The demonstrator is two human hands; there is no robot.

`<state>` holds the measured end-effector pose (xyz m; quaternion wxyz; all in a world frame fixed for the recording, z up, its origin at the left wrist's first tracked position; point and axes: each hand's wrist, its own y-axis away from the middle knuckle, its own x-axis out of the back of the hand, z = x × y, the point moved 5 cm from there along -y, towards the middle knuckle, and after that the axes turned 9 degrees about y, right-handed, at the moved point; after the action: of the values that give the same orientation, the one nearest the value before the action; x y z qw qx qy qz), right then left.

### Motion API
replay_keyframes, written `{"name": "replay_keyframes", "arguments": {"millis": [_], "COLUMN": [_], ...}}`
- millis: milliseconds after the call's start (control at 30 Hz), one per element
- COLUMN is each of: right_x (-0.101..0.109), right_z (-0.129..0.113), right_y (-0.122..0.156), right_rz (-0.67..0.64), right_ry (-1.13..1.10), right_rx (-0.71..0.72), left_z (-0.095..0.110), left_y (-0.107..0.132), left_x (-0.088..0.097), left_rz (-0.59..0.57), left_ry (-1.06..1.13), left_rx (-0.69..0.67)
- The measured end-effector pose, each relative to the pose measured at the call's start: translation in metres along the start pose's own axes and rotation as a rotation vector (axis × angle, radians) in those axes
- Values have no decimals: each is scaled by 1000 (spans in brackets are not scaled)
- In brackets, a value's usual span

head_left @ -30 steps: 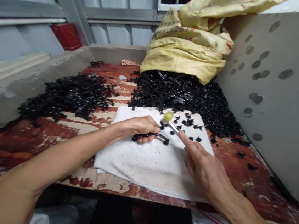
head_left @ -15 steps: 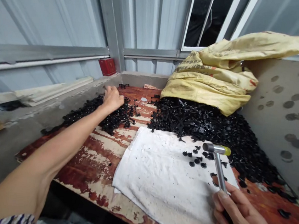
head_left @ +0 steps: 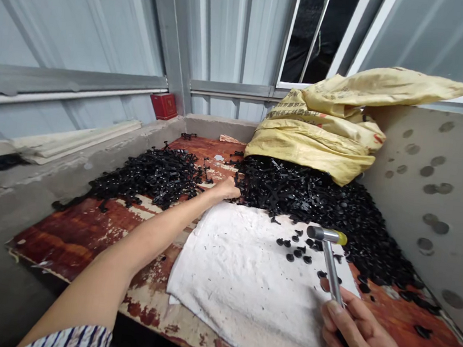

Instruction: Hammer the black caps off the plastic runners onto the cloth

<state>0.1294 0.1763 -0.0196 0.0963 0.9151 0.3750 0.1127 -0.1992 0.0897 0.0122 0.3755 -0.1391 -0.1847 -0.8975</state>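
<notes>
My right hand (head_left: 359,333) grips a small mallet (head_left: 331,264) by its dark handle. The mallet's head, dark grey at one end and yellow at the other, is raised over the white cloth (head_left: 240,285). My left hand (head_left: 229,188) is closed at the left edge of the large pile of black plastic parts (head_left: 296,188); its fingertips are hidden, so what they hold cannot be made out. Several loose black round-headed pieces (head_left: 298,252) lie on the cloth near the mallet. A smaller heap of black parts (head_left: 155,174) spreads over the board on the left.
The worn red-brown board (head_left: 72,234) carries the cloth and both piles. Behind the large pile sits a yellow woven sack (head_left: 309,143). A spotted grey panel (head_left: 431,200) stands on the right, and a red box (head_left: 164,105) rests on the left ledge.
My left hand has moved right, from the smaller heap to the edge of the large pile. My right hand still holds the mallet in much the same place, and the view has shifted slightly.
</notes>
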Motion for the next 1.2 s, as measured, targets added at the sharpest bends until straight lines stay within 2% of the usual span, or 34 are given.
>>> {"name": "replay_keyframes", "arguments": {"millis": [133,233,300,433,533,700,833,967,1100,1200], "right_x": [-3,-3,-2,-4,-4,1,2,1,2,2], "right_z": [0,1,2,-1,-3,-1,3,4,5,7], "right_y": [2,4,5,2,-1,0,1,0,2,2], "right_rz": [-5,7,15,-80,-145,-47,12,-28,-38,-21], "right_ry": [-65,-117,-148,-126,-87,-33,-7,-12,-27,-23], "right_rx": [27,71,89,88,86,179,214,244,242,236], "left_z": [14,24,29,27,22,23,24,20,16,11], "left_y": [11,36,56,94,111,130,142,149,149,148], "left_x": [4,-1,-11,-45,-76,-131,-160,-169,-162,-160], "left_rz": [46,-10,-88,-297,-339,-394,-414,-431,-395,-413], "left_ry": [105,158,217,504,628,764,813,789,828,875], "left_rx": [-26,-12,22,164,200,189,154,132,121,182]}}
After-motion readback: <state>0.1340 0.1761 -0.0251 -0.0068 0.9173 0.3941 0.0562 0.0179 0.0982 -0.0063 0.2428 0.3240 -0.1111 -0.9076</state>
